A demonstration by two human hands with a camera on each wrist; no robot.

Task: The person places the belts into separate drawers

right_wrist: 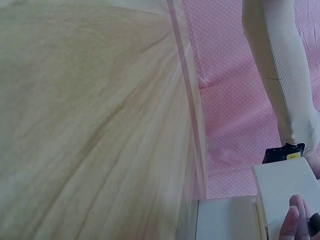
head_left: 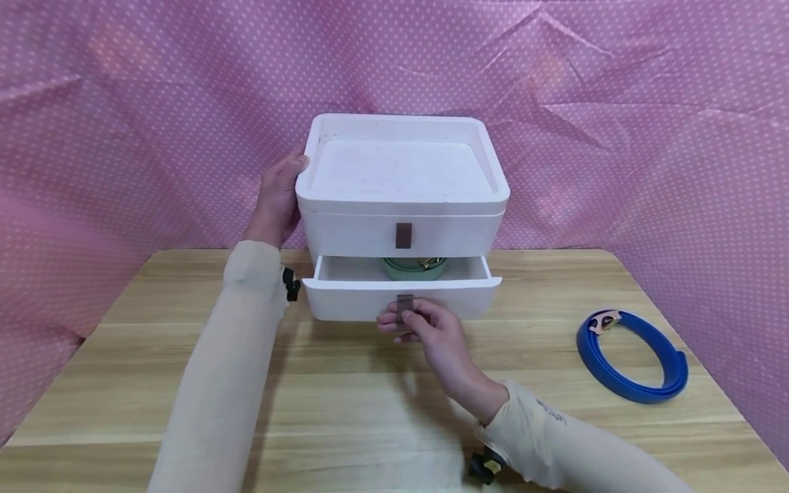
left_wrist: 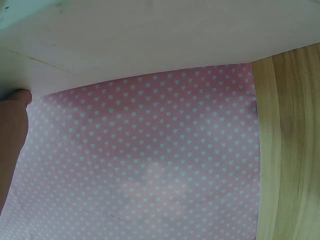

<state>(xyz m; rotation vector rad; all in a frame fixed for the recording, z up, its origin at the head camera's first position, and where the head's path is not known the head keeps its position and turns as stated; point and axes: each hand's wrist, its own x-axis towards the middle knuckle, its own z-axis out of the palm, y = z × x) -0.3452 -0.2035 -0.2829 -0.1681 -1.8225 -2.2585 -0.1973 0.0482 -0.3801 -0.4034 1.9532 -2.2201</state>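
Thumb and fingers of the right hand (head_left: 439, 334) pinch the brown tab (head_left: 404, 301) on the lower drawer (head_left: 345, 301), which stands partly out with a coiled green belt (head_left: 413, 273) inside. The left hand (head_left: 279, 198) touches the left side of the white drawer box (head_left: 351, 234); whether its mostly hidden fingers grasp, I cannot tell. The box stands by the surface's (head_left: 345, 424) back edge; a coiled blue belt (head_left: 641, 392) lies near the right edge.

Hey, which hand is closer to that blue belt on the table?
The right hand: it pinches the brown tab of the lower drawer, left of the blue belt. The left hand is farther off, on the white drawer unit's left side.
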